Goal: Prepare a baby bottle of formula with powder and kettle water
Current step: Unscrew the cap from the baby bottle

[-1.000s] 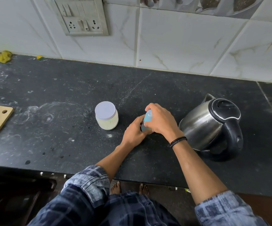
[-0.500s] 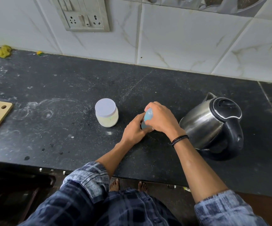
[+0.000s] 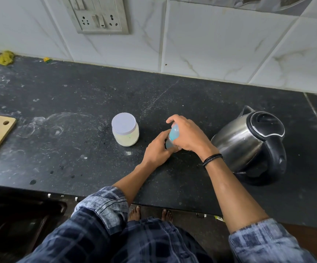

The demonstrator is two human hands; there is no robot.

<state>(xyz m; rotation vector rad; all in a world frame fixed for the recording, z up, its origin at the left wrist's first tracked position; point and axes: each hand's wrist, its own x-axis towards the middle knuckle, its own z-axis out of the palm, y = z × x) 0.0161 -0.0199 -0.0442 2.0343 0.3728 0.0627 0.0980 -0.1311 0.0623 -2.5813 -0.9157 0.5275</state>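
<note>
Black speckled stone counter, dusty and matt. Baby bottle: pale blue translucent plastic, upright on the counter just left of the kettle. Left hand curls round its lower body; right hand wraps over its top. Probably light, rigid and smooth; best gripped at the body. Kettle: rounded brushed steel, black lid and handle. Powder jar: squat, clear, white lid on, farther left of the kettle. Switch panel: on the tiled wall behind, left of the kettle.

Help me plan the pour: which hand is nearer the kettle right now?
Right. The right hand grips the bottle at its top, close beside the kettle but not touching it. The left hand holds the bottle lower down, on the side away from the kettle.
</note>
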